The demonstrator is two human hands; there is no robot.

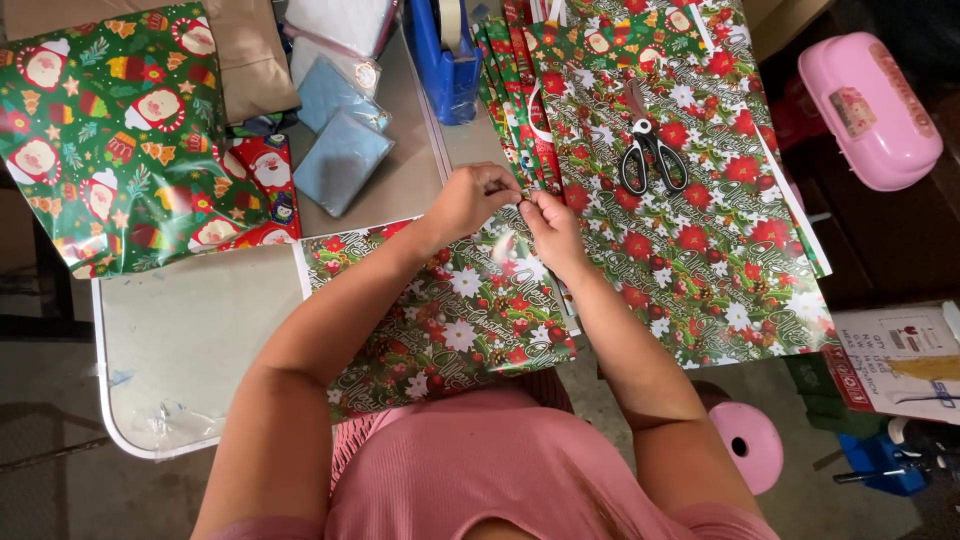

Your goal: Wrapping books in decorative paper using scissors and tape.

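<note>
A parcel wrapped in green paper with red and white flowers (pixel 460 320) lies on the table in front of me. My left hand (pixel 470 200) and my right hand (pixel 553 232) meet at its far edge, fingers pinched together on something small there; what it is I cannot make out, perhaps a bit of tape or the paper's edge. Just beyond my hands lies a stack of the same flowered wrapping sheets (pixel 700 240), with black-handled scissors (pixel 652 150) resting on top.
A large parcel in green paper with bearded red-hatted figures (pixel 100 140) sits at the far left. Blue packets (pixel 340 160), a blue tape dispenser (pixel 445 50), a pink box (pixel 868 110), a pink stool (pixel 750 440) and a cardboard box (pixel 900 360) surround the grey table (pixel 180 340).
</note>
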